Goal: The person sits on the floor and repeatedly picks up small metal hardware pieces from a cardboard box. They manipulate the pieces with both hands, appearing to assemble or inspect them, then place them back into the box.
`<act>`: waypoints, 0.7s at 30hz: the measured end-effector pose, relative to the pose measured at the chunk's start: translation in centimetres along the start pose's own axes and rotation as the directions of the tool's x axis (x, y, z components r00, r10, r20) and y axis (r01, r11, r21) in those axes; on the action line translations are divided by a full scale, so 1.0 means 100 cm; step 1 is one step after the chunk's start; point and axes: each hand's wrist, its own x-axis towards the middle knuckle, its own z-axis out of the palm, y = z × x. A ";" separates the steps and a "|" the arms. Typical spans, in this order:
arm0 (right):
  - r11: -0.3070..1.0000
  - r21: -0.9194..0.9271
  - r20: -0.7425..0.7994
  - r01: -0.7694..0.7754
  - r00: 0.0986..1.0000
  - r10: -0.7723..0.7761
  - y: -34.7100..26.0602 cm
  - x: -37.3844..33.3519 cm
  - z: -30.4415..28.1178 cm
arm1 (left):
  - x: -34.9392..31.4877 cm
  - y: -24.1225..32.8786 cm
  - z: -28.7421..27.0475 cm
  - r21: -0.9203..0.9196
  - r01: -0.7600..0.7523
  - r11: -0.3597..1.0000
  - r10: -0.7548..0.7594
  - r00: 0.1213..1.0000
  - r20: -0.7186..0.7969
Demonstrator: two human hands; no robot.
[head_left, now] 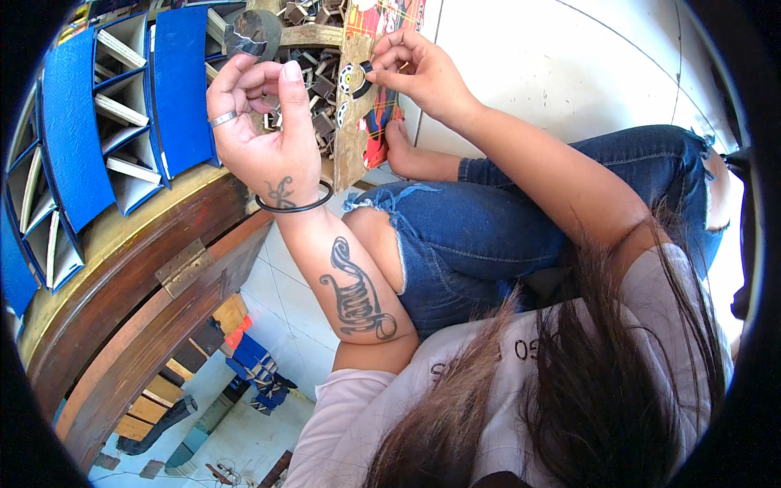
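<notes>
My left hand [268,134] is raised beside the blue pieces, its fingers half curled and its thumb standing apart. Just beyond its fingertips is a dark piece with a ragged pale edge [246,41], in front of a grey round disc [268,31]; whether the fingers touch it I cannot tell. Thumb and fingertips of my right hand [423,77] pinch a small black curved piece [365,79] above a wooden board [351,146]. Many small dark brown pieces [324,120] lie heaped between the two hands, partly hidden by the left one.
Blue covered stands with white inner edges [77,122] line the wooden bench [163,224] at left. A red patterned panel [381,122] lies past the board, by a bare foot [399,150]. White floor tiles [553,65] spread beyond. Wood pieces and cloth sit beneath the bench.
</notes>
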 end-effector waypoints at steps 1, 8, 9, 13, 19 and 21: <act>0.999 0.014 0.005 0.029 1.000 -0.029 0.000 0.000 0.000 | 0.001 0.000 0.000 0.005 -0.003 1.000 0.003 1.000 -0.001; 0.989 -0.104 -0.039 0.110 0.993 -0.114 -0.002 -0.002 0.006 | 0.001 -0.001 0.001 0.006 0.001 1.000 -0.001 1.000 -0.003; 0.983 -0.135 -0.048 0.123 0.990 -0.130 -0.003 -0.002 0.007 | 0.001 -0.001 0.002 0.006 0.002 1.000 -0.002 1.000 -0.004; 0.971 -0.201 -0.056 0.126 0.989 -0.140 -0.006 -0.005 0.008 | 0.002 -0.001 0.002 0.002 -0.015 1.000 0.015 1.000 0.004; 0.962 -0.202 -0.094 0.184 0.974 -0.206 -0.002 -0.004 0.009 | 0.002 -0.004 0.003 -0.023 0.012 1.000 -0.012 1.000 -0.001; 0.970 -0.152 -0.081 0.189 0.976 -0.203 0.000 -0.004 0.009 | 0.002 -0.005 0.002 -0.021 0.024 0.999 -0.024 1.000 -0.015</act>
